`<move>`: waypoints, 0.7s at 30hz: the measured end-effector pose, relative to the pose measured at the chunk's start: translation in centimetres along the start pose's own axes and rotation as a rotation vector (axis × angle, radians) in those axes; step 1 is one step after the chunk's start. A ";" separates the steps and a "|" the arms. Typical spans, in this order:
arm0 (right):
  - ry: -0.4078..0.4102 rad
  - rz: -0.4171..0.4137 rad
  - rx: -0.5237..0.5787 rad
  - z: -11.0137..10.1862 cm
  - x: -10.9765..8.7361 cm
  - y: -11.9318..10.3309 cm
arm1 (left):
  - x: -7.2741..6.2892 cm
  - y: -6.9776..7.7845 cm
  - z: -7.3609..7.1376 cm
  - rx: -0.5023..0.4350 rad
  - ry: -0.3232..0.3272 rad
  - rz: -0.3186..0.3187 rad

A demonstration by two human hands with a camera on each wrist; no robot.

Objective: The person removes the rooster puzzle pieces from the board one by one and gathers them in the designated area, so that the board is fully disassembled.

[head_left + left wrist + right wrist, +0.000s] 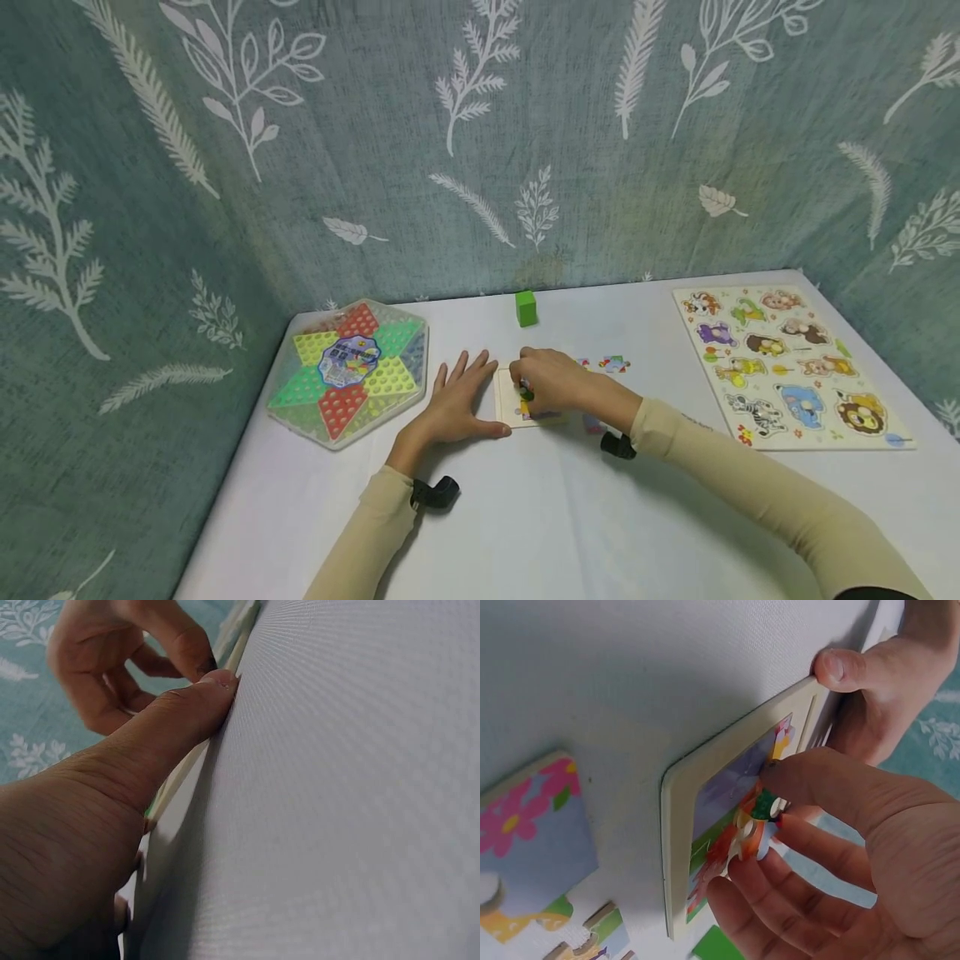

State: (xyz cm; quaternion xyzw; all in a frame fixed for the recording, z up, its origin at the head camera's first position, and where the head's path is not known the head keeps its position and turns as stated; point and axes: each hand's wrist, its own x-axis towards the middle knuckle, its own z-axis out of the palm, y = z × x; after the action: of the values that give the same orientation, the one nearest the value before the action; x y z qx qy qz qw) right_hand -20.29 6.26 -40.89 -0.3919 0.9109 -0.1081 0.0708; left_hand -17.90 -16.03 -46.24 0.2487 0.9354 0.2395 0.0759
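Note:
A small wooden puzzle tray (504,407) lies on the table, its pale rim (676,855) clear in the right wrist view. Several pieces inside form part of a colourful picture. My left hand (457,407) rests at the tray's left side with spread, mostly straight fingers, its thumb (202,701) touching the front corner. Over the tray, my right hand (551,382) pinches a jigsaw piece (763,804) with some dark green on it, tilted up from the picture. Fingers hide much of that piece. Loose jigsaw pieces (615,364) lie right of the tray, one (536,832) with pink flowers.
A green block (526,308) stands behind the tray near the table's back edge. At left lies a hexagonal Chinese checkers board (348,367); at right, a large animal puzzle board (787,367). Patterned cloth (390,167) hangs behind the white table (517,517).

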 end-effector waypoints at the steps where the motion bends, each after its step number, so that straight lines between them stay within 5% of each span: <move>1: 0.005 -0.001 -0.002 0.1 0.0 0.0 | 0.0 0.0 0.0 -0.001 0.000 -0.001; 21: 0.080 -0.011 -0.048 1.0 -0.5 -0.4 | -0.5 -0.1 0.5 -0.013 0.031 0.021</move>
State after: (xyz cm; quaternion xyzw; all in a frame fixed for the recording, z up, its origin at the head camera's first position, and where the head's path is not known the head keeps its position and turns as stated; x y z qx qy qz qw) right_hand -19.47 6.26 -41.69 -0.3939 0.9132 -0.1021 0.0241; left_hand -17.36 -16.17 -46.70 0.2545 0.9323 0.2499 0.0605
